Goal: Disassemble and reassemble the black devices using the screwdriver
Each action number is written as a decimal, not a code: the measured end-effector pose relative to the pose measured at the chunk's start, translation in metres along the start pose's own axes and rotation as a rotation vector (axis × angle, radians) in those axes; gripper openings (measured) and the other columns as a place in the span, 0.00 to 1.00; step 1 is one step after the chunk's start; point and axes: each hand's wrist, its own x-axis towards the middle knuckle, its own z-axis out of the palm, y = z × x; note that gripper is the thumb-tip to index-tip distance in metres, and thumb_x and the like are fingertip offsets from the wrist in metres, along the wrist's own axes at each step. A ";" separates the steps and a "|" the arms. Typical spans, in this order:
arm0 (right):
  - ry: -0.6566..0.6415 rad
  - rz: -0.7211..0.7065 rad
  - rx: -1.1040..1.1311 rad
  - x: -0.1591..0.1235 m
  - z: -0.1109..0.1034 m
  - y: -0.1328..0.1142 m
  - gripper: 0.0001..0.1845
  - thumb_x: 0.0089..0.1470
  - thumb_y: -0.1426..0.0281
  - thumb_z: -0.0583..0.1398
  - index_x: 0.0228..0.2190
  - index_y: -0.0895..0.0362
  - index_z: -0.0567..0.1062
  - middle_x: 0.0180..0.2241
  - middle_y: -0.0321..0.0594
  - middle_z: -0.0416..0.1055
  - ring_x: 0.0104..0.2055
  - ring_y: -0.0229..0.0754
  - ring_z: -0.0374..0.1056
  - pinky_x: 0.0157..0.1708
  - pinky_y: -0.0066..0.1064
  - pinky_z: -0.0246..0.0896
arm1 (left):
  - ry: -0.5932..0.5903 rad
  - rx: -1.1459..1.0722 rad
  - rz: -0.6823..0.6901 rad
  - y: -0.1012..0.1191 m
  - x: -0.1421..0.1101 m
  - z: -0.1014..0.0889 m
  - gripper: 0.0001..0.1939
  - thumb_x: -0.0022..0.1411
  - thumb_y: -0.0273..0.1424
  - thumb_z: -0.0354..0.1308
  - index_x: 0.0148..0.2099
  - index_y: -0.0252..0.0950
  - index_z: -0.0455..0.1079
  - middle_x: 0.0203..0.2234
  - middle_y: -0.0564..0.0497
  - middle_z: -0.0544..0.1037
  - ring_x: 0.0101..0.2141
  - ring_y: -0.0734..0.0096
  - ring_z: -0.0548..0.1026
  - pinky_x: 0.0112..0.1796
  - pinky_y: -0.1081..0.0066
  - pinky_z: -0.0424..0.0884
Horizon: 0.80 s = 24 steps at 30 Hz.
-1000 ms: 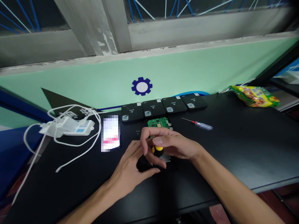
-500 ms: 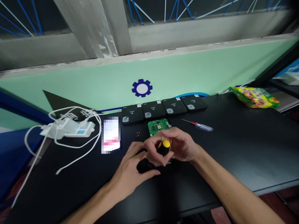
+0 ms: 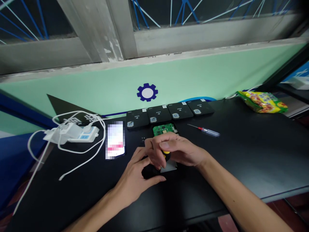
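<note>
Your right hand [image 3: 180,149] curls its fingers round the yellow-black handle [image 3: 167,156], green board [image 3: 161,129] beyond them, while your left hand [image 3: 132,175] arches alongside, hold unclear.

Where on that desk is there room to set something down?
The widest bare patch of desk lies between the right arm, clear-handled screwdriver and snack bag. A smaller one separates the left arm from the white cable. It's crowded around both hands, the circuit board and the black boxes behind.
</note>
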 end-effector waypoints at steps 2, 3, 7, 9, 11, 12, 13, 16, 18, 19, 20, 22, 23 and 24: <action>-0.014 0.012 0.021 -0.001 0.000 0.000 0.19 0.73 0.62 0.60 0.33 0.60 0.80 0.33 0.42 0.73 0.35 0.42 0.69 0.41 0.35 0.64 | 0.003 0.002 -0.001 0.000 0.000 0.000 0.17 0.59 0.33 0.82 0.48 0.47 0.83 0.45 0.50 0.80 0.50 0.53 0.79 0.52 0.53 0.80; -0.018 0.017 0.036 -0.001 0.000 0.000 0.18 0.74 0.62 0.60 0.34 0.60 0.79 0.32 0.41 0.73 0.34 0.42 0.68 0.39 0.34 0.63 | 0.003 0.003 -0.002 0.000 0.000 0.000 0.18 0.59 0.33 0.82 0.49 0.47 0.83 0.47 0.50 0.80 0.50 0.53 0.79 0.53 0.53 0.80; -0.030 0.052 0.088 -0.001 0.003 0.002 0.17 0.76 0.60 0.58 0.37 0.58 0.76 0.25 0.33 0.68 0.25 0.38 0.61 0.31 0.31 0.56 | -0.024 0.007 -0.010 -0.001 -0.002 -0.001 0.20 0.61 0.35 0.81 0.54 0.50 0.83 0.50 0.49 0.80 0.52 0.52 0.79 0.54 0.52 0.79; -0.009 0.059 0.081 -0.001 0.005 0.003 0.21 0.78 0.58 0.56 0.35 0.58 0.75 0.23 0.31 0.64 0.24 0.37 0.56 0.30 0.31 0.53 | -0.036 0.002 -0.013 -0.001 -0.002 -0.001 0.22 0.62 0.35 0.80 0.57 0.51 0.82 0.52 0.49 0.79 0.54 0.52 0.78 0.55 0.52 0.79; 0.010 0.056 0.085 0.001 0.005 0.005 0.25 0.79 0.57 0.53 0.33 0.58 0.74 0.21 0.29 0.60 0.23 0.37 0.51 0.31 0.32 0.52 | -0.047 -0.007 -0.011 -0.001 -0.001 -0.001 0.25 0.63 0.34 0.80 0.60 0.53 0.81 0.54 0.50 0.79 0.57 0.52 0.77 0.57 0.52 0.78; 0.008 0.051 0.096 0.001 0.005 0.006 0.26 0.79 0.56 0.51 0.32 0.57 0.73 0.20 0.27 0.57 0.22 0.37 0.49 0.32 0.33 0.52 | -0.053 -0.013 -0.010 -0.001 -0.001 -0.001 0.26 0.63 0.34 0.80 0.61 0.53 0.80 0.55 0.50 0.79 0.58 0.52 0.76 0.58 0.52 0.78; 0.004 0.046 0.110 0.002 0.005 0.007 0.26 0.78 0.55 0.50 0.32 0.57 0.72 0.19 0.26 0.54 0.22 0.37 0.47 0.32 0.33 0.52 | -0.058 -0.019 -0.008 -0.001 0.000 -0.001 0.27 0.63 0.33 0.80 0.62 0.54 0.80 0.56 0.50 0.79 0.58 0.52 0.76 0.58 0.52 0.78; -0.014 0.038 0.156 0.002 0.002 0.008 0.23 0.73 0.52 0.53 0.33 0.56 0.71 0.19 0.25 0.52 0.22 0.38 0.46 0.33 0.34 0.54 | -0.063 -0.033 -0.008 0.001 0.001 -0.003 0.27 0.62 0.33 0.80 0.61 0.54 0.81 0.55 0.49 0.79 0.57 0.51 0.77 0.58 0.51 0.79; -0.006 0.049 0.170 0.002 0.001 0.007 0.17 0.66 0.54 0.58 0.34 0.55 0.71 0.19 0.25 0.53 0.22 0.38 0.47 0.32 0.34 0.54 | -0.060 -0.027 -0.005 0.001 0.001 -0.003 0.25 0.62 0.32 0.80 0.60 0.53 0.81 0.55 0.48 0.79 0.58 0.50 0.77 0.58 0.49 0.79; 0.003 0.056 0.169 0.001 0.001 0.007 0.15 0.63 0.56 0.60 0.34 0.55 0.70 0.19 0.25 0.54 0.22 0.38 0.47 0.32 0.34 0.54 | -0.059 -0.022 -0.003 0.001 0.001 -0.003 0.26 0.63 0.32 0.80 0.60 0.54 0.81 0.54 0.48 0.79 0.59 0.49 0.76 0.58 0.48 0.79; 0.015 0.061 0.162 0.001 0.001 0.007 0.13 0.62 0.58 0.61 0.34 0.55 0.70 0.19 0.25 0.55 0.23 0.38 0.47 0.32 0.33 0.54 | -0.058 -0.017 0.002 0.001 0.001 -0.003 0.26 0.63 0.31 0.79 0.61 0.54 0.81 0.54 0.48 0.79 0.59 0.49 0.76 0.58 0.47 0.79; 0.018 0.062 0.153 0.001 0.001 0.007 0.11 0.62 0.60 0.62 0.34 0.55 0.70 0.20 0.26 0.58 0.23 0.37 0.48 0.31 0.32 0.53 | -0.051 -0.011 0.007 0.000 0.000 -0.003 0.24 0.63 0.32 0.79 0.59 0.53 0.82 0.55 0.48 0.78 0.58 0.50 0.77 0.57 0.47 0.79; 0.004 0.061 0.149 0.001 0.001 0.007 0.12 0.64 0.61 0.62 0.34 0.55 0.70 0.20 0.28 0.60 0.23 0.37 0.50 0.31 0.31 0.53 | -0.043 -0.009 0.006 -0.001 0.000 -0.003 0.22 0.62 0.32 0.80 0.57 0.52 0.82 0.55 0.48 0.78 0.57 0.50 0.77 0.57 0.47 0.79; -0.014 0.059 0.143 0.001 0.001 0.007 0.12 0.66 0.61 0.62 0.34 0.56 0.72 0.22 0.30 0.62 0.23 0.37 0.52 0.29 0.31 0.53 | -0.039 -0.008 0.003 -0.001 0.000 -0.002 0.19 0.62 0.33 0.80 0.54 0.50 0.83 0.54 0.48 0.78 0.56 0.50 0.78 0.56 0.48 0.80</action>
